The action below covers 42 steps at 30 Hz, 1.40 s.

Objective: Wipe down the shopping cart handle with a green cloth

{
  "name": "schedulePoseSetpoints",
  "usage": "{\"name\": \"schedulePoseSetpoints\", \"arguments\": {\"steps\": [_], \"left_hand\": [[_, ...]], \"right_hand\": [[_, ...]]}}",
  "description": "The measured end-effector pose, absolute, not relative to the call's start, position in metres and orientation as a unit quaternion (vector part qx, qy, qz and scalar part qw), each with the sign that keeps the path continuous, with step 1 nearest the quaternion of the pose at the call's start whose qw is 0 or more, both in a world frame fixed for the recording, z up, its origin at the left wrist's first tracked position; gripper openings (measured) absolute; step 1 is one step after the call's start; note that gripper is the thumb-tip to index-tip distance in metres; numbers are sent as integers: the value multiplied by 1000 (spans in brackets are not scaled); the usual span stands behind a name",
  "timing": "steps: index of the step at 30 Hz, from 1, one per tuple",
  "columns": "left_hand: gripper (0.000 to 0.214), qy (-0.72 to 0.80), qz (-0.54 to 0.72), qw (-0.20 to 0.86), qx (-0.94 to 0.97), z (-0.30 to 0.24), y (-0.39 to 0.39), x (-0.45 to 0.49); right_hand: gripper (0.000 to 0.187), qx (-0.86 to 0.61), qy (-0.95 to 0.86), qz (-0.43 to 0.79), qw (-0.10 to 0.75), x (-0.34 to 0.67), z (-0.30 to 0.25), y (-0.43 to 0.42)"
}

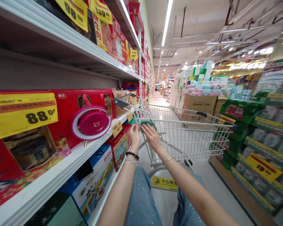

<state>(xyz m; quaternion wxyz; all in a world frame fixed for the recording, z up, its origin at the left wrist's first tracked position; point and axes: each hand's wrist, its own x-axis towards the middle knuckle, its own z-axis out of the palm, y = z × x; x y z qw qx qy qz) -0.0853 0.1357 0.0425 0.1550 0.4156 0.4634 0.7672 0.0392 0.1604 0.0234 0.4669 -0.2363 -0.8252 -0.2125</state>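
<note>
My left hand (134, 135) is closed, its fingertips pinched together beside the shopping cart (188, 135) and the lower shelf's edge. Whatever is between them is too small to make out. Close on its right, my right hand (152, 137) has its fingers laid over a dark green object (153, 124) in front of the cart's wire side. The hand covers much of that object, and its kind is unclear. A magenta fan with a white ring (93, 123) stands on the shelf, left of my hands.
Red gift boxes (70, 97) line the left shelf (61, 166), with a phone-like dark slab (85, 171) on a blue box (99, 185) below. Stacked cartons (199, 103) and green packs (241, 111) border the aisle's right. A yellow floor sign (164, 183) lies between my knees.
</note>
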Motion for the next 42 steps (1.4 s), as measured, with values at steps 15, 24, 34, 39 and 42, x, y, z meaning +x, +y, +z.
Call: {"name": "schedulePoseSetpoints", "arguments": {"steps": [15, 24, 34, 39, 42], "left_hand": [[39, 432, 770, 217, 417, 49, 130, -79], [42, 432, 770, 210, 420, 46, 135, -71], [32, 476, 736, 150, 458, 56, 124, -69], [36, 437, 777, 89, 443, 92, 109, -66], [38, 380, 826, 162, 383, 115, 108, -60]], "right_hand": [[55, -208, -830, -224, 466, 65, 20, 163], [55, -182, -803, -240, 513, 69, 63, 155], [58, -187, -788, -267, 523, 74, 55, 169], [60, -171, -782, -269, 536, 72, 65, 155], [55, -159, -783, -275, 535, 52, 92, 151]]}}
